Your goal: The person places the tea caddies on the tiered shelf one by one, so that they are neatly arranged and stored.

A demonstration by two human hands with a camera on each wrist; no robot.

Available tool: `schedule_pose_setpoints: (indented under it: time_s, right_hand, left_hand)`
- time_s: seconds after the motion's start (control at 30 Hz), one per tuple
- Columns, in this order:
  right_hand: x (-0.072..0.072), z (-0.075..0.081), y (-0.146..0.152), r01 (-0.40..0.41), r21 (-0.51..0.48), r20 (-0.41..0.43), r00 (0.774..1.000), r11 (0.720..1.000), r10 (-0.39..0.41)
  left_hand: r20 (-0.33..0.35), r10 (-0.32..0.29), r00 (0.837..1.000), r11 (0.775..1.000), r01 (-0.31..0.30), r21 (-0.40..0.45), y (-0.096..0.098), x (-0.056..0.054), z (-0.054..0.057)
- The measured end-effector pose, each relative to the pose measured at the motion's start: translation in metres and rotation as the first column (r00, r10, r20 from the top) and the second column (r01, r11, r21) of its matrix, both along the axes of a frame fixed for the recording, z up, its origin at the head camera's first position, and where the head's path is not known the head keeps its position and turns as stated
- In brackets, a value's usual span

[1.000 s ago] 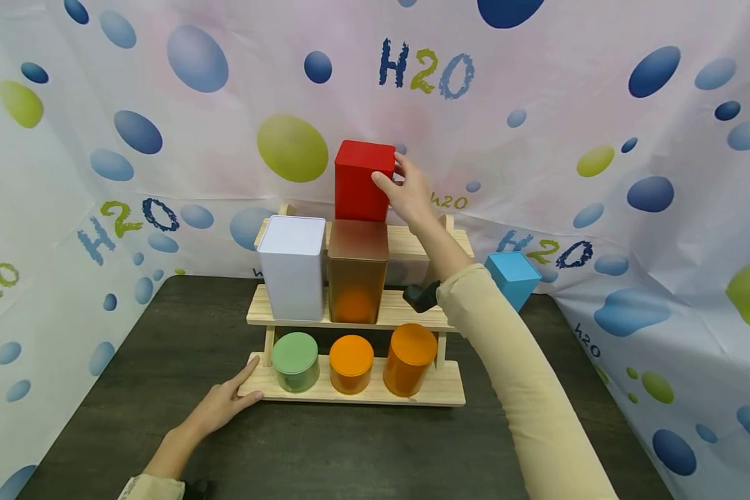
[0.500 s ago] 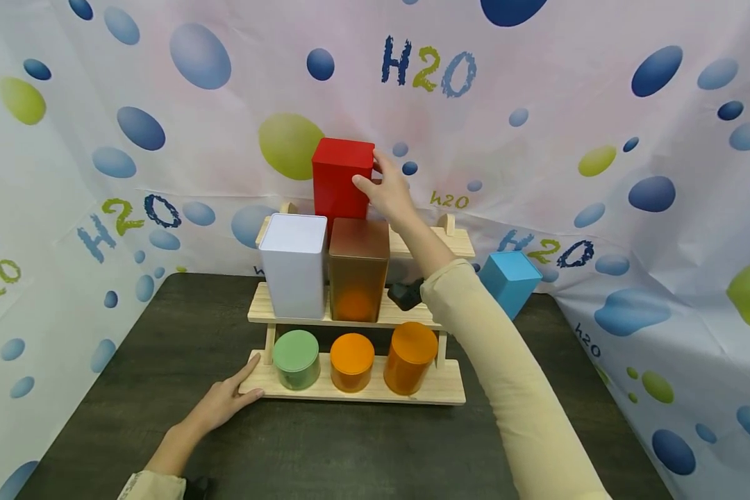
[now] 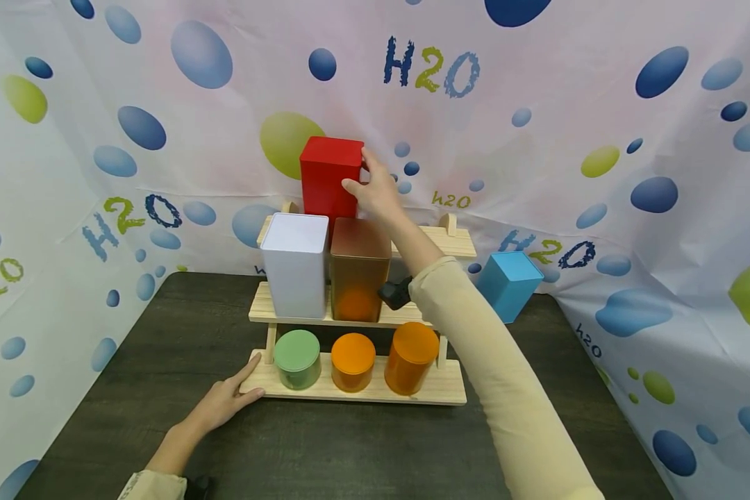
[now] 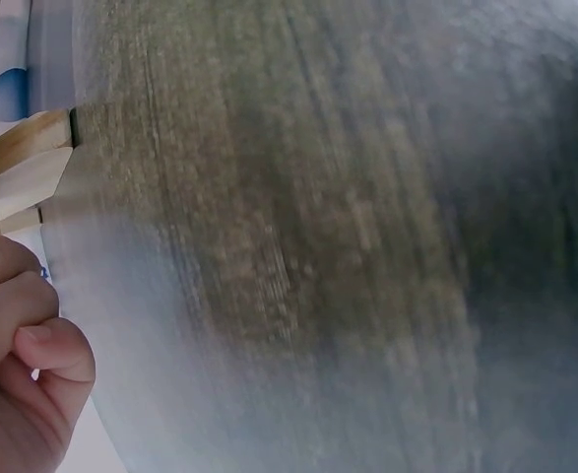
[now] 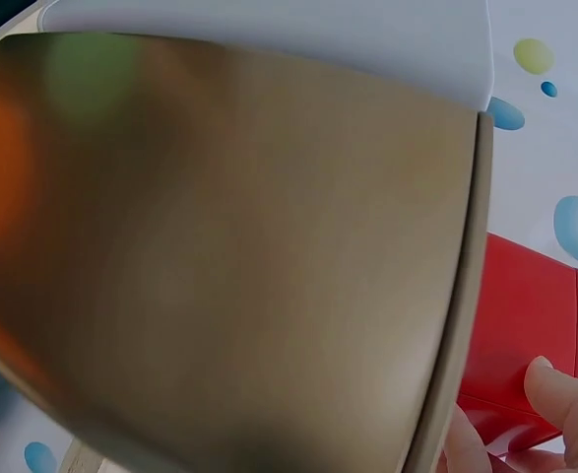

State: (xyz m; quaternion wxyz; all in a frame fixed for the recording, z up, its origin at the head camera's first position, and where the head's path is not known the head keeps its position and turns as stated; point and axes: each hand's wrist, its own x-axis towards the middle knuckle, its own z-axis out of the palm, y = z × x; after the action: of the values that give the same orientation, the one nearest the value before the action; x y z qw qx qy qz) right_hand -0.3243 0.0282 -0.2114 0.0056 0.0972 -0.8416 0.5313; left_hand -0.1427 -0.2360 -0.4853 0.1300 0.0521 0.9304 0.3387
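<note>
My right hand (image 3: 375, 191) grips a red square tin (image 3: 328, 177) at the top tier of a three-tier wooden shelf rack (image 3: 446, 385). Its thumb lies on the tin's front in the right wrist view, with other fingers partly hidden. The tin's base is hidden behind a brown square tin (image 3: 359, 271), which stands on the middle tier beside a white one (image 3: 295, 271). At the rack's lower left end, my left hand (image 3: 221, 403) holds the bottom board, thumb along the front edge. Curled fingers (image 4: 57, 350) show in the left wrist view.
On the bottom tier stand a green jar (image 3: 296, 364), a short orange jar (image 3: 352, 364) and a taller orange jar (image 3: 410, 361). A blue tin (image 3: 509, 285) sits right of the rack, partly behind my right sleeve. A patterned curtain (image 3: 506, 160) hangs close behind.
My right hand has moved left with the red tin, from above the brown tin to behind the gap between the white and brown tins. The left hand keeps its place.
</note>
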Motion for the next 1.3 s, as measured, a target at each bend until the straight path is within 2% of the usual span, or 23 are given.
schedule_pose_setpoints:
  time_s: [0.2,0.53,0.83,1.3]
  right_hand:
    - [0.001,-0.001,-0.007,-0.005,0.004,-0.017,1.000,1.000,0.005]
    - [0.000,-0.004,-0.018,-0.041,-0.063,-0.034,0.999,0.997,0.039]
    - [-0.002,-0.005,-0.024,-0.008,-0.024,-0.027,1.000,1.000,0.008]
    - [-0.003,-0.008,-0.035,-0.007,-0.020,-0.037,0.999,1.000,0.006]
  left_hand:
    - [0.001,0.001,1.000,1.000,-0.001,0.000,-0.001,0.000,-0.001]
    - [-0.020,0.003,1.000,1.000,-0.003,0.000,0.000,0.000,-0.002]
    - [-0.008,0.011,1.000,1.000,-0.011,-0.001,0.000,-0.001,-0.003]
    - [0.007,0.020,1.000,1.000,-0.020,0.009,0.000,-0.002,-0.005]
